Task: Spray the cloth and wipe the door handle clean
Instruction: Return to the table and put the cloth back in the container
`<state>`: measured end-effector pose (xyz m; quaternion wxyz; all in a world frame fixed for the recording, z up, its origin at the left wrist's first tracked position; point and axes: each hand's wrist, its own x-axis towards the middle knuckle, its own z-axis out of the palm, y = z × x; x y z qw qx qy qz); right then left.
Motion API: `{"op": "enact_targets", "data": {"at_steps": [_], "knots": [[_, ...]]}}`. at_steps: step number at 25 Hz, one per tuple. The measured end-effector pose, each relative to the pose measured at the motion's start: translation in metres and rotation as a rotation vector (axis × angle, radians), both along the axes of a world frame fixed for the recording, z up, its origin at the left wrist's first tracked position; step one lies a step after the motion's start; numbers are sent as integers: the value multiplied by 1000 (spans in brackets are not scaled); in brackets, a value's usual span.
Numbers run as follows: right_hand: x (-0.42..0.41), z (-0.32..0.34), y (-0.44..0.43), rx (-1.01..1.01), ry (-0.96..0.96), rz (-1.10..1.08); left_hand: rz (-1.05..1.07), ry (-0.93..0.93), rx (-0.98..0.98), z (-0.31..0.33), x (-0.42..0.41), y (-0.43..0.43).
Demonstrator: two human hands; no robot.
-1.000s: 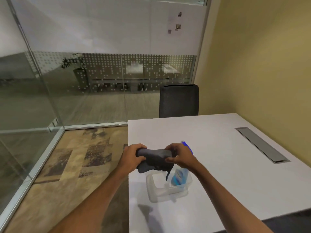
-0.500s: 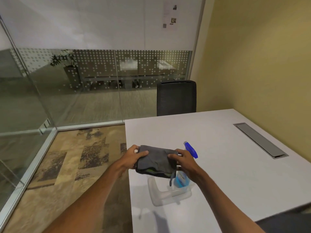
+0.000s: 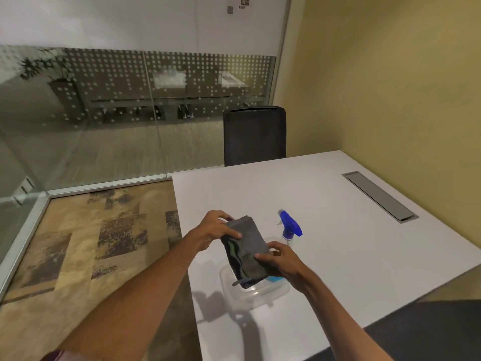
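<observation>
Grey and folded thick, the cloth (image 3: 246, 252) is held above the near left corner of a white table (image 3: 338, 230), pinched at both ends. To the left lie patterned carpet (image 3: 86, 246) and a glass wall (image 3: 104, 113); no door handle is in view, so the wiping spot cannot be placed. The left hand (image 3: 213, 230) grips the cloth's far end, fingers curled over the top edge. The right hand (image 3: 279, 261) clamps the near end, thumb on top. Beneath the cloth sits a clear tub (image 3: 256, 295) holding the spray bottle (image 3: 290, 227), its blue trigger head rising just right of the fabric. A dark chair (image 3: 255, 135) stands at the table's far side.

Spraying appears not to have begun, and both hands are occupied. Freeing one to take the bottle could let the stacked folds slide apart or the cloth drop into the tub. A loose tab hanging from the near end could snag on the tub rim. Lifting the bottle carelessly might tip the light tub near the table edge.
</observation>
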<state>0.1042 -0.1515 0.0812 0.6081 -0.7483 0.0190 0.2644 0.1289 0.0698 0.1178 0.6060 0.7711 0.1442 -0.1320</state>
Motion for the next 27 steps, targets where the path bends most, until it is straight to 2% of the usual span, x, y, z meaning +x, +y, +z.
{"op": "enact_targets", "data": {"at_steps": [3,9,15,20,27], "knots": [[16,-12,-2,-173,-11,33,-41,33,60,-13,15,-14],[36,-60,8,-392,22,115,-88,-2,408,-66,31,-34],[56,-96,15,-560,-58,179,-31,45,524,-107,48,-47],[60,-122,20,-612,-34,228,-175,125,619,-130,53,-54],[74,-137,23,-761,-31,515,-321,157,750,-144,53,-63]]}}
